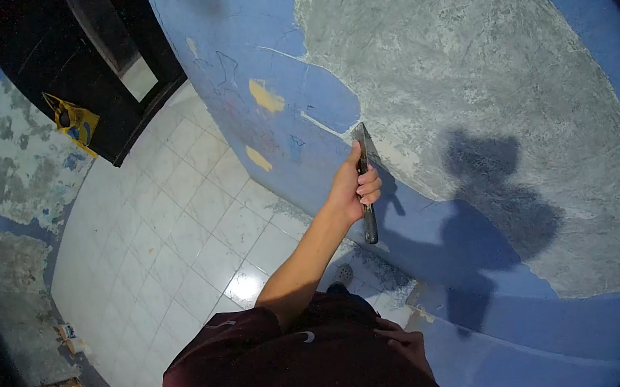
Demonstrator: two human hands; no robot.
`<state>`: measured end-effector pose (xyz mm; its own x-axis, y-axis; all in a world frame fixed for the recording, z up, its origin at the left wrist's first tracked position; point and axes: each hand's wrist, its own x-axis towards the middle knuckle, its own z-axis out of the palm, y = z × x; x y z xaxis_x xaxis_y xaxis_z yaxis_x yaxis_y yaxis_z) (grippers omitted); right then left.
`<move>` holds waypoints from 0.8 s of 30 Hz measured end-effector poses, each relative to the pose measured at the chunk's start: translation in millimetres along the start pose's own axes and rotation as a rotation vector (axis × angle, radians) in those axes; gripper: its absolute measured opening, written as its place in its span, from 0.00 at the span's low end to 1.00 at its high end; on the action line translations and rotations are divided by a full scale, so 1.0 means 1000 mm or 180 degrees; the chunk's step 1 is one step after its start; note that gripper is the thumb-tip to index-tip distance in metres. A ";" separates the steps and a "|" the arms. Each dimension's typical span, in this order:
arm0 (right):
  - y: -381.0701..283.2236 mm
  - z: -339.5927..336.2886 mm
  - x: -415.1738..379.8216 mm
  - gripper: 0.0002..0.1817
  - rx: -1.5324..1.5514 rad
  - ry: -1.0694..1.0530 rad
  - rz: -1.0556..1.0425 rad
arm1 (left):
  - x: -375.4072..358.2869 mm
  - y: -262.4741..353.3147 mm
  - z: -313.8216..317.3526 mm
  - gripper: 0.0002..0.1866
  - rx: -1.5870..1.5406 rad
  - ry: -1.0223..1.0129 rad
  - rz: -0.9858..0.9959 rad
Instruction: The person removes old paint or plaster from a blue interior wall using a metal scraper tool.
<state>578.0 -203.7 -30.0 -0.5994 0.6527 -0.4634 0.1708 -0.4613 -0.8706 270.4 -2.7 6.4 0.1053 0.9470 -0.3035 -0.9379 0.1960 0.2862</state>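
My left hand [351,189] is wrapped round the dark handle of a putty knife [370,221], thumb laid along it. The knife's blade points up at the blue wall [271,18], at the border where blue paint meets a large rough grey patch [453,53]. The blade looks to be against the wall, though exact contact is hard to judge. Close to the tip, a pale line of bare edge runs along the paint. My right hand [410,344] rests low against the front of my dark maroon shirt [290,374], fingers stretched out and partly hidden.
White tiled floor [176,199] lies to the left, with grey debris [385,276] along the wall's foot. A yellow bag [78,122] hangs by a dark doorway. The opposite wall [13,170] is peeling. A low blue ledge [504,354] runs at lower right.
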 end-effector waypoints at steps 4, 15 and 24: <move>0.049 -0.022 -0.015 0.11 0.0128 0.0857 -0.0760 | 0.004 -0.002 0.002 0.25 -0.0031 0.0067 0.0055; 0.030 -0.014 -0.030 0.10 0.0621 0.1167 -0.0260 | 0.013 -0.016 0.003 0.26 0.0459 0.0483 0.0564; 0.006 -0.002 -0.012 0.07 0.0501 0.1066 -0.0732 | 0.003 -0.003 0.010 0.28 0.0163 0.0008 0.0177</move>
<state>587.5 -212.9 -29.9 -0.3168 0.8961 -0.3109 -0.0744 -0.3502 -0.9337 277.0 1.7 13.5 0.0528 0.9562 -0.2881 -0.9241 0.1561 0.3487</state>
